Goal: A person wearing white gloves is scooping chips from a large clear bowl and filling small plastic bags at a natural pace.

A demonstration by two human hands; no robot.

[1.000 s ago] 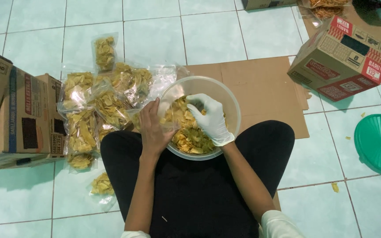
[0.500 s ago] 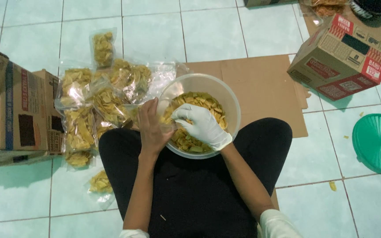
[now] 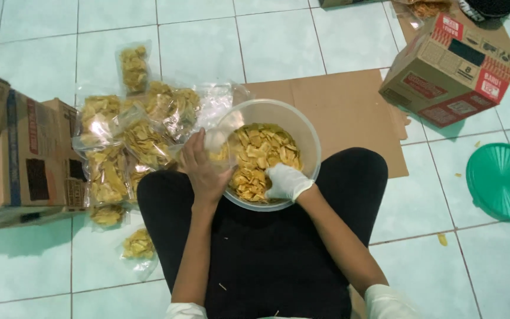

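A clear plastic bowl [image 3: 302,121] full of yellow chips [image 3: 264,150] rests on my lap against my black trousers. My right hand [image 3: 286,182], in a white glove, is down among the chips at the bowl's near edge, fingers closed in them. My bare left hand [image 3: 203,168] holds a small clear plastic bag [image 3: 218,140] at the bowl's left rim. Whether chips are in that bag is hard to tell.
Several filled clear bags of chips [image 3: 131,139] lie piled on the tiled floor to my left. Cardboard boxes [image 3: 7,153] stand at far left, another box [image 3: 453,68] at upper right. A flat cardboard sheet [image 3: 349,103] lies beyond the bowl. A green lid [image 3: 503,180] sits right.
My gloved right hand has moved from the top of the chips down to the bowl's near edge. The left hand stayed at the left rim with the bag.
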